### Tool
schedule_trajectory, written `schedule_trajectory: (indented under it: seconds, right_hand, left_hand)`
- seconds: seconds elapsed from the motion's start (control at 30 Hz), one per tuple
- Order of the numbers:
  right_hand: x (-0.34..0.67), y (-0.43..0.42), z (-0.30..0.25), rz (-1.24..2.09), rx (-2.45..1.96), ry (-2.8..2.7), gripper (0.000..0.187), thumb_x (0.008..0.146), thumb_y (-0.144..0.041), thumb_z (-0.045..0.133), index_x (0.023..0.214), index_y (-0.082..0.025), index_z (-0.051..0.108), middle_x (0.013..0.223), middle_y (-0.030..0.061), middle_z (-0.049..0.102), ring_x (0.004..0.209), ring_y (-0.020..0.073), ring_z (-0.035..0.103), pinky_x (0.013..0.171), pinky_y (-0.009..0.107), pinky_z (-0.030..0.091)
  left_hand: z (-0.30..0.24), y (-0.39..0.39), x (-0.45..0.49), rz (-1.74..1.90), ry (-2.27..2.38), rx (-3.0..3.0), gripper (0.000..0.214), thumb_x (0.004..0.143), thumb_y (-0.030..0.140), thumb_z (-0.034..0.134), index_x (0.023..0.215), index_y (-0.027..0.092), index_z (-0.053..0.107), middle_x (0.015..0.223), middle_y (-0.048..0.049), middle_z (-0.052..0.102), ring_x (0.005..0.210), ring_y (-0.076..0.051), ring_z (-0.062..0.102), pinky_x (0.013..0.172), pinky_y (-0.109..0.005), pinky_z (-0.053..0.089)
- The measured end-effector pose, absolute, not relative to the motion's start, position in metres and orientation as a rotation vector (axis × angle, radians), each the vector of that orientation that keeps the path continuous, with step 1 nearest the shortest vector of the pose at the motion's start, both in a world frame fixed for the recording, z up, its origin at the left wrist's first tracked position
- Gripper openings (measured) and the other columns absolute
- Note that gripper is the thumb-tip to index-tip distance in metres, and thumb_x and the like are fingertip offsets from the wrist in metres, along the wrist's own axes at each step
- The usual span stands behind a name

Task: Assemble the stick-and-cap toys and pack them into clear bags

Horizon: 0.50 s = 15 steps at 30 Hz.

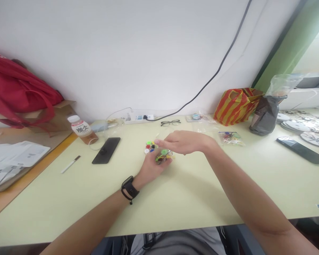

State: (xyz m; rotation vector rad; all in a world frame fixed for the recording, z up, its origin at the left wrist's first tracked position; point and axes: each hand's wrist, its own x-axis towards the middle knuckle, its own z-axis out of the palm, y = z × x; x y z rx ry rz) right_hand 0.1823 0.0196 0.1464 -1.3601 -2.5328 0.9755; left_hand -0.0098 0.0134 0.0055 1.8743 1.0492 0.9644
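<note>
My left hand, a black watch on its wrist, is closed around a small assembly of colourful plastic parts with a green round piece on top. Just above and to the right is my right hand, bent at the wrist, fingers drawn together with the thumb toward the left. What it pinches, if anything, is hidden. Beyond my left fingers lie several small round pieces in green, red, black, white and blue on the pale table.
To the left are a phone, a white pen-like stick and a drink bottle. Glasses and a power strip lie along the wall. Rightward are a bag of plastic parts, a striped bag and another dark phone-like device.
</note>
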Motion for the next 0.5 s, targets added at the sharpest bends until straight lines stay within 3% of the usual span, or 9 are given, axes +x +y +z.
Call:
schedule_trajectory:
  seconds: [0.13, 0.23, 0.4, 0.5]
  right_hand:
    - [0.184, 0.022, 0.145, 1.059, -1.329, -2.546, 0.066, 0.091, -0.081, 0.05, 0.085, -0.019, 0.074, 0.069, 0.0055, 0.066, 0.06, 0.0185, 0.061, 0.055, 0.03, 0.042]
    - [0.187, 0.025, 0.144, 0.925, -1.274, -2.64, 0.056, 0.093, -0.072, 0.057, 0.084, -0.019, 0.071, 0.075, 0.0055, 0.069, 0.065, 0.018, 0.061, 0.057, 0.029, 0.04]
    - [0.196, 0.029, 0.148, 0.667, -1.16, -2.707, 0.019, 0.096, -0.035, 0.064, 0.098, -0.02, 0.074, 0.102, 0.0062, 0.076, 0.082, 0.0182, 0.066, 0.063, 0.027, 0.042]
    - [0.2, 0.029, 0.15, 0.707, -1.142, -2.712, 0.018, 0.093, -0.022, 0.061, 0.103, -0.021, 0.076, 0.104, 0.0056, 0.077, 0.081, 0.0181, 0.069, 0.064, 0.027, 0.045]
  left_hand:
    - [0.001, 0.015, -0.01, 0.984, 0.993, 1.895, 0.038, 0.089, 0.038, 0.076, 0.12, 0.018, 0.069, 0.111, -0.0076, 0.077, 0.102, -0.026, 0.072, 0.087, -0.035, 0.06]
    - [0.004, 0.015, -0.01, 0.985, 0.983, 1.899, 0.036, 0.089, 0.04, 0.076, 0.117, 0.018, 0.072, 0.113, -0.008, 0.077, 0.103, -0.026, 0.072, 0.087, -0.034, 0.059]
    - [0.015, 0.013, -0.01, 0.995, 0.948, 1.864, 0.038, 0.093, 0.043, 0.072, 0.123, 0.02, 0.072, 0.117, -0.0074, 0.077, 0.11, -0.026, 0.069, 0.094, -0.035, 0.057]
    - [0.018, 0.012, -0.01, 1.023, 0.99, 1.819, 0.041, 0.095, 0.048, 0.069, 0.123, 0.019, 0.073, 0.111, -0.0079, 0.078, 0.103, -0.025, 0.071, 0.087, -0.034, 0.059]
